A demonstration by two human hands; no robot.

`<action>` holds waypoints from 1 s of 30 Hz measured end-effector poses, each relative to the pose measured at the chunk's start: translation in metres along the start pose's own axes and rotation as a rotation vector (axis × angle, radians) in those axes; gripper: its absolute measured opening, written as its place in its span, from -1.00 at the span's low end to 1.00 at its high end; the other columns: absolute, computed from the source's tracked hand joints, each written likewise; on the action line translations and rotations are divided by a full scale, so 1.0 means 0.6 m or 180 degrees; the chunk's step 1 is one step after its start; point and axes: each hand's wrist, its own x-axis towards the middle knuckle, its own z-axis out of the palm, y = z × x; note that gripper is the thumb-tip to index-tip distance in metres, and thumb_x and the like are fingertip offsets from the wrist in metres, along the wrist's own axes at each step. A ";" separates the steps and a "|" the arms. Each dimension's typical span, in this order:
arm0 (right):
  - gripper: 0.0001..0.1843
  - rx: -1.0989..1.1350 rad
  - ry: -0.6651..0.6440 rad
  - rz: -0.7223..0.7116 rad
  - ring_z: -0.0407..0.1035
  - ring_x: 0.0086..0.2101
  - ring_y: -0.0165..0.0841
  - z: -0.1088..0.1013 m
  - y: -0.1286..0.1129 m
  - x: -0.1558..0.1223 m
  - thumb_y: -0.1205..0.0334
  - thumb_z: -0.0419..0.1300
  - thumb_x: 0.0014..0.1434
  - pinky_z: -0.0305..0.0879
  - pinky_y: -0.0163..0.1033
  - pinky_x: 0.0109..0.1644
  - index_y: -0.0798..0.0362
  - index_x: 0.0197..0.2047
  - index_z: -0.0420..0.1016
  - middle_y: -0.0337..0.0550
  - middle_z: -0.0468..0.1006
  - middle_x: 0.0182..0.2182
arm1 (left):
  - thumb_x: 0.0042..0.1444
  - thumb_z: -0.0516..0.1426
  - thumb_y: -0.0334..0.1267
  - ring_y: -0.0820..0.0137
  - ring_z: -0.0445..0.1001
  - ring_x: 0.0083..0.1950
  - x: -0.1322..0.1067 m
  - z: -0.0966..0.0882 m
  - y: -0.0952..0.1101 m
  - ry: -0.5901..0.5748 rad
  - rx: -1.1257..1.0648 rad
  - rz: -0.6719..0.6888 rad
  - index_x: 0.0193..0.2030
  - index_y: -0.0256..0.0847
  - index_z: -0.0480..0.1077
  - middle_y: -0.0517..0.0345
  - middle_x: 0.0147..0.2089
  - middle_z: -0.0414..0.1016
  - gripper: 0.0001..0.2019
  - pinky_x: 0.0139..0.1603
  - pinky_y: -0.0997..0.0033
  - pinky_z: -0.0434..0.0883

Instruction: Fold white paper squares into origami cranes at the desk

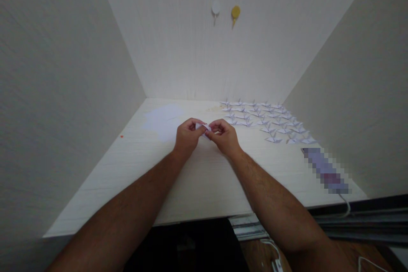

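Between my two hands, above the middle of the white table, is a small folded piece of white paper (203, 127). My left hand (188, 134) grips it from the left, with the thumb pressed on its face. From the right, my right hand (224, 135) pinches its edge between thumb and fingers. Part of the paper is hidden behind the thumbs. Just left of my left hand lie loose white paper sheets (162, 119). Rows of folded white paper cranes (282, 129) stand to the right of my right hand.
A pixelated flat object (325, 170) with a white cable (347, 208) lies near the table's right edge. Walls enclose the table (127, 187) at the left, back and right. A white hook (216, 7) and a yellow hook (235, 12) are on the back wall. A small orange bit (121, 136) lies left.
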 end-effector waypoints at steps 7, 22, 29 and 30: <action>-0.69 0.0398 -0.0085 0.0182 0.36 -0.51 -0.45 -0.001 -0.008 0.003 0.01 0.31 -0.06 0.38 -0.32 -0.48 0.02 -0.31 0.44 -0.28 0.47 -0.50 | -0.15 0.29 -0.29 0.44 0.45 -0.40 0.006 -0.010 -0.007 -0.0183 -0.0248 -0.0133 -0.40 -0.26 0.50 0.13 -0.41 0.54 -0.86 -0.33 0.42 0.39; -0.70 0.0778 -0.0109 0.0278 0.37 -0.56 -0.46 -0.001 -0.001 0.007 0.13 0.39 -0.15 0.35 -0.34 -0.50 0.06 -0.37 0.44 -0.30 0.50 -0.57 | -0.17 0.28 -0.30 0.38 0.48 -0.46 0.004 -0.008 -0.003 -0.0289 -0.0448 -0.0309 -0.41 -0.30 0.50 0.13 -0.47 0.51 -0.85 -0.34 0.30 0.47; -0.73 0.0620 -0.0006 0.0273 0.36 -0.57 -0.47 -0.002 0.004 0.007 0.15 0.38 -0.16 0.32 -0.34 -0.49 0.05 -0.39 0.44 -0.30 0.49 -0.58 | -0.10 0.21 -0.29 0.39 0.47 -0.42 0.001 -0.007 0.003 -0.0211 -0.0206 -0.0207 -0.42 -0.30 0.52 0.10 -0.43 0.52 -0.88 -0.31 0.34 0.46; -0.73 0.0605 0.0013 0.0285 0.36 -0.57 -0.47 -0.002 0.003 0.007 0.15 0.38 -0.17 0.32 -0.34 -0.48 0.06 -0.40 0.43 -0.30 0.49 -0.57 | -0.09 0.20 -0.29 0.40 0.46 -0.42 0.001 -0.006 0.003 -0.0200 -0.0191 -0.0202 -0.42 -0.30 0.53 0.10 -0.42 0.53 -0.87 -0.32 0.35 0.46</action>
